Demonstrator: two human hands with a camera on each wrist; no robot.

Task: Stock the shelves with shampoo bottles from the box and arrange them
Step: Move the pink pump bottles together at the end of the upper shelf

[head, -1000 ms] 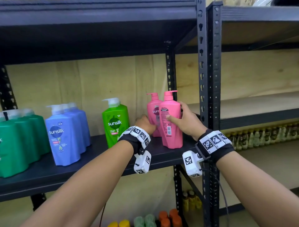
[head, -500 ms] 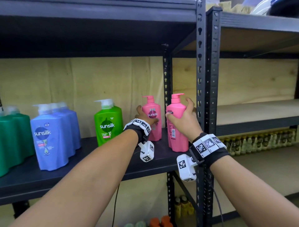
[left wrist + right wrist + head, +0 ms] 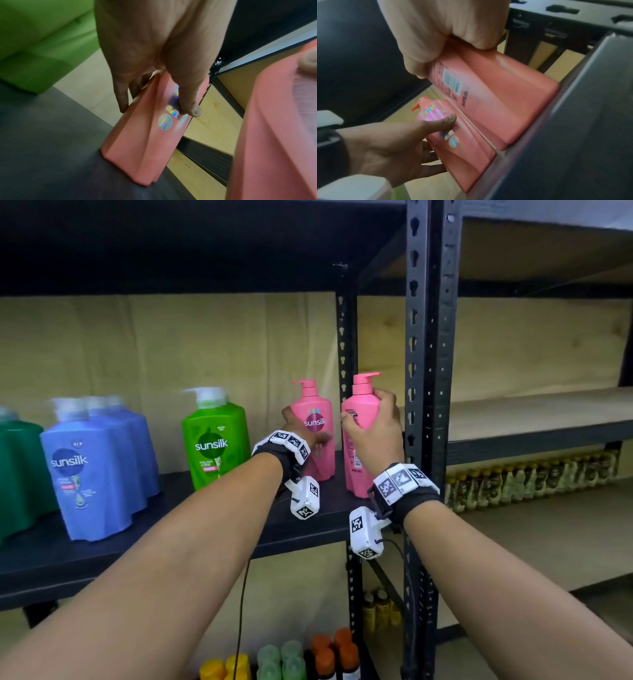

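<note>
Two pink shampoo bottles stand side by side at the right end of the black shelf [image 3: 164, 508]. The left pink bottle [image 3: 317, 453] [image 3: 145, 142] [image 3: 465, 151] faces front with its Sunsilk label. My left hand [image 3: 301, 429] [image 3: 157, 108] [image 3: 399, 143] grips it, thumb on the label and fingers round its left side. The right pink bottle [image 3: 358, 470] [image 3: 501, 97] [image 3: 274, 128] shows its barcode side. My right hand [image 3: 371, 424] [image 3: 448, 58] holds it by the upper body, close to the black upright [image 3: 424, 371].
Left of the pink pair stand a green Sunsilk bottle [image 3: 214, 440], a row of blue ones [image 3: 89, 474] and dark green ones [image 3: 17, 470]. Small coloured bottles [image 3: 308, 659] fill the level below. The neighbouring rack holds a row of yellowish bottles [image 3: 531, 477].
The two pink bottles, close together a second ago, now stand apart. My left hand turned its bottle label-forward; my right hand shifted the other rightward toward the upright.
</note>
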